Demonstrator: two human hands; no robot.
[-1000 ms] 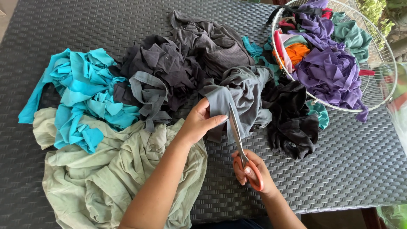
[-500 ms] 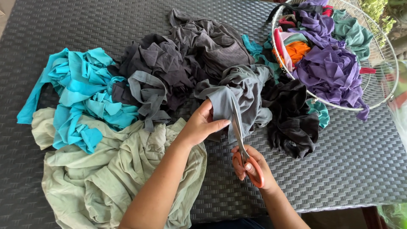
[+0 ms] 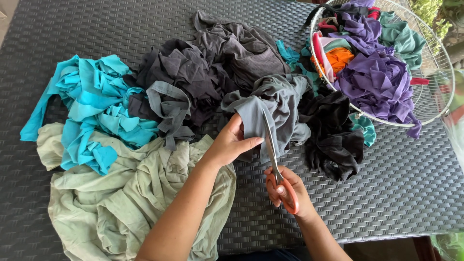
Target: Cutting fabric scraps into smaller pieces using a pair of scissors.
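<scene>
At frame centre, grey cloth (image 3: 270, 113) is pinched taut by the left hand (image 3: 232, 145); orange-handled scissors (image 3: 278, 166) are gripped closed-fingered by the right hand (image 3: 287, 191), blades through the fabric.

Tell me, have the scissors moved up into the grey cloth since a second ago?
Yes. The scissors have advanced up the grey cloth, away from the table's near edge, toward the wire basket.
</scene>
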